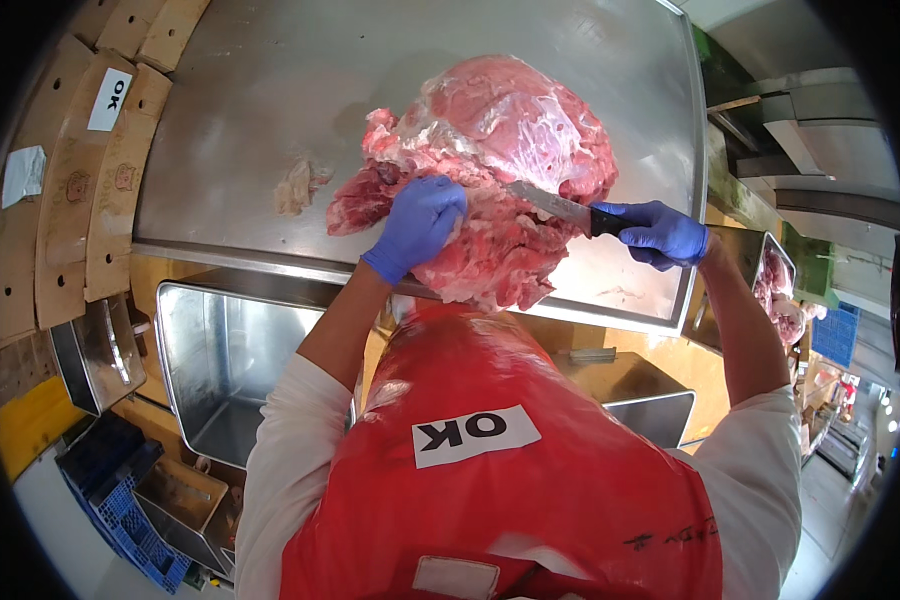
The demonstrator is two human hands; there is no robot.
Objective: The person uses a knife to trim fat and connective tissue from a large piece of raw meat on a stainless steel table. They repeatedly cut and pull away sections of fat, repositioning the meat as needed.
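Note:
A large piece of raw red meat (510, 130) with white membrane and ragged lower flaps lies on a steel table (240, 90), reaching over its near edge. My blue-gloved left hand (420, 220) is closed on the ragged left part of the meat. My blue-gloved right hand (660, 232) holds a black-handled knife (560, 205), its blade angled leftward into the middle of the meat, its tip partly hidden. A small pale scrap (295, 190) lies to the left on the steel.
Cardboard sheets (70, 200) stand along the left. Steel bins (240, 370) sit below the table edge, another (640, 395) at the right. A container of meat (775, 290) is beyond the table's right edge. Blue plastic crates (110, 500) are at lower left. My red apron fills the bottom.

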